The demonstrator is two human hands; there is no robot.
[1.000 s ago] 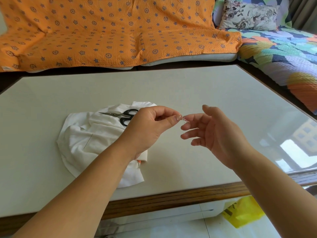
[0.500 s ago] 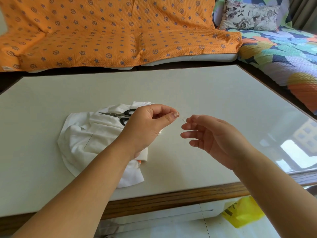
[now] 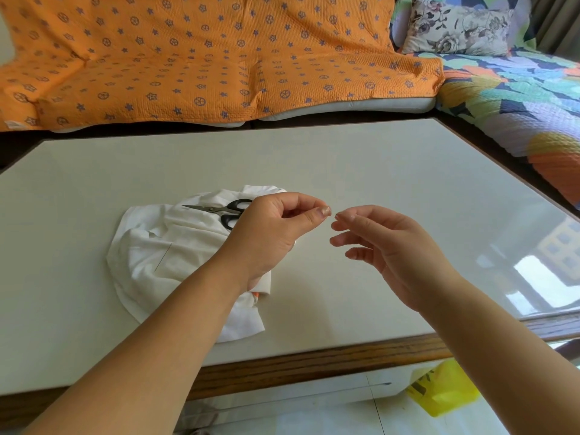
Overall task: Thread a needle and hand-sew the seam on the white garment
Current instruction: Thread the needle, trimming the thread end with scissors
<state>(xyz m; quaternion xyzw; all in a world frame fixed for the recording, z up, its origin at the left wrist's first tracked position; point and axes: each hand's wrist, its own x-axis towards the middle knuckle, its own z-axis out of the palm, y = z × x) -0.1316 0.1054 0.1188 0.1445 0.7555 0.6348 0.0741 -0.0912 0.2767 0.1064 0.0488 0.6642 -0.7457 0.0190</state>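
The white garment (image 3: pixel 163 265) lies crumpled on the table's left half, with a thin needle (image 3: pixel 163 257) resting on it. My left hand (image 3: pixel 270 237) hovers above the garment's right edge, thumb and forefinger pinched together. My right hand (image 3: pixel 386 246) is just to its right, forefinger and thumb tip pinched and the other fingers spread. A tiny pale end of thread (image 3: pixel 335 214) shows in the small gap between the two pinches. The rest of the thread is too fine to see.
Black-handled scissors (image 3: pixel 224 210) lie on the garment's far side, partly behind my left hand. The pale table (image 3: pixel 376 171) has a wooden front edge. An orange-covered sofa (image 3: pixel 204 58) stands behind it, a yellow bag (image 3: pixel 442 392) on the floor.
My right hand has rolled from palm-up to fingers curled over, and the two pinches have drawn slightly apart. Garment, needle and scissors have not moved.
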